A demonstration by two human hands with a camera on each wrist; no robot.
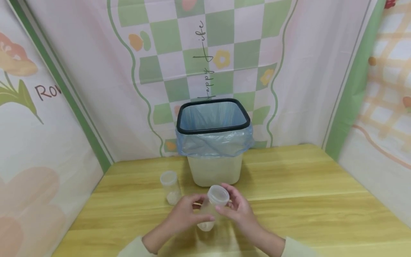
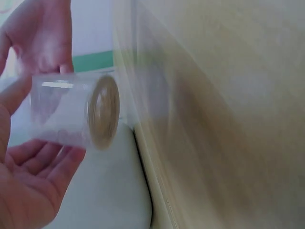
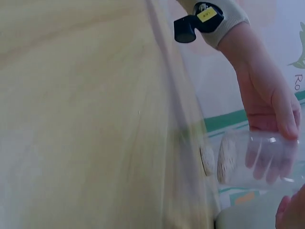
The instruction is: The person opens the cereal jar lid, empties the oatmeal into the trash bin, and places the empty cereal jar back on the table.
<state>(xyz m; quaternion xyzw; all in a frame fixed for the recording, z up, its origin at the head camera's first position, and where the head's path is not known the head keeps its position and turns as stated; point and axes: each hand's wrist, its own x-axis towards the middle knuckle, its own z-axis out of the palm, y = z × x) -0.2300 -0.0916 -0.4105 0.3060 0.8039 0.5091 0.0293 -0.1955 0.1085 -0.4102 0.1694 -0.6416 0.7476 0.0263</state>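
My left hand [image 1: 184,214] holds a clear plastic jar [image 1: 207,225] by its side, thumb in front and fingers behind. The jar is tilted, with its translucent lid [image 1: 218,194] at the top and a little pale, grainy content [image 3: 227,160] at its bottom. My right hand [image 1: 240,210] grips the upper part of the jar near the lid, thumb on the near side. In the left wrist view, the jar's base [image 2: 105,112] is held off the table. Left of it, a second lidded jar [image 1: 170,184] stands upright, with white content low inside.
A pale bin [image 1: 215,169] with a black rim [image 1: 213,131] and a blue liner bag [image 1: 215,142] stands behind the hands. The wood-patterned table [image 1: 298,200] runs back to a printed curtain [image 1: 218,25]. Fabric panels hang at both sides.
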